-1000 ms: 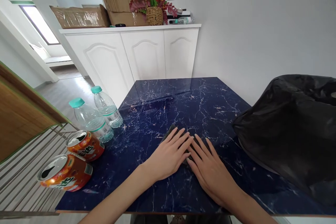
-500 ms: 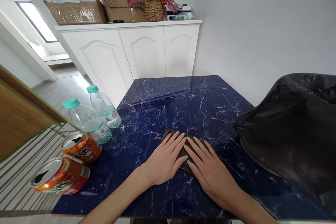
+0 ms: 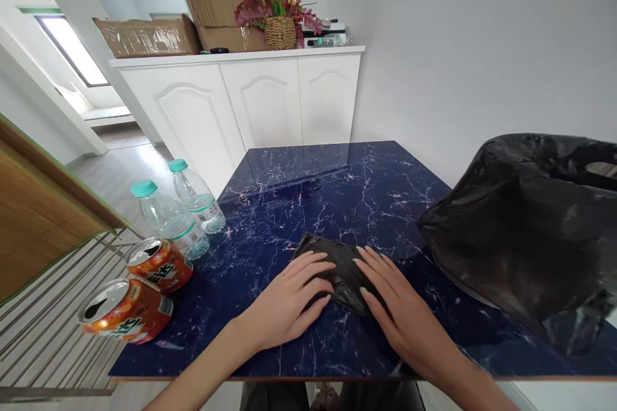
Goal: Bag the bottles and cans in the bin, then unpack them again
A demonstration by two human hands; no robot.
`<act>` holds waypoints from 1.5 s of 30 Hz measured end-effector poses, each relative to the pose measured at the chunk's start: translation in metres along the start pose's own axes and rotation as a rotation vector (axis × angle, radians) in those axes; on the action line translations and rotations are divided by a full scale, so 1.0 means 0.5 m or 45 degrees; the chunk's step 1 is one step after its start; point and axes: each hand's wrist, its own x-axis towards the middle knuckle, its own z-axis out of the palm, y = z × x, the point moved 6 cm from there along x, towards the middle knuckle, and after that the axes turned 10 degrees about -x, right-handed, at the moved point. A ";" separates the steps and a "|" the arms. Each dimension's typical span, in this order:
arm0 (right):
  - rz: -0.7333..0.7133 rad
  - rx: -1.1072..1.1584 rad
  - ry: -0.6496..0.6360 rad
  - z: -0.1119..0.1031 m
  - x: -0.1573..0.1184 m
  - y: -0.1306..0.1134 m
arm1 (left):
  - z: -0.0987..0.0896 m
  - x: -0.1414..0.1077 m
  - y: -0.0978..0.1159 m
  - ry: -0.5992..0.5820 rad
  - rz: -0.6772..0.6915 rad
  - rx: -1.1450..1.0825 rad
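A folded black plastic bag (image 3: pixel 341 266) lies flat on the dark blue marbled table, close to its front edge. My left hand (image 3: pixel 295 297) rests on the bag's left side, fingers apart and a little bent, the thumb below them. On its right side lies my right hand (image 3: pixel 401 309), fingers stretched out and touching the plastic. Neither hand grips it. Between the hands the middle of the bag shows, slightly wrinkled. A larger black plastic bag (image 3: pixel 511 231) stands bulging at the right of the table, apart from my right hand.
Two orange drink cans (image 3: pixel 159 266) and two clear bottles with turquoise caps (image 3: pixel 200 199) stand along the left edge beside a metal rack (image 3: pixel 58 327). Behind the table is a white cabinet (image 3: pixel 270 103) bearing cardboard boxes (image 3: pixel 149 37) and a flower basket (image 3: pixel 280 32).
My hands have drawn apart, the left moving left and the right moving right, so more of the folded bag shows between them. The camera view has shifted slightly.
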 end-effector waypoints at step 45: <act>0.279 0.094 -0.089 -0.032 -0.081 0.149 | 0.323 0.684 -0.185 -0.052 -0.262 0.160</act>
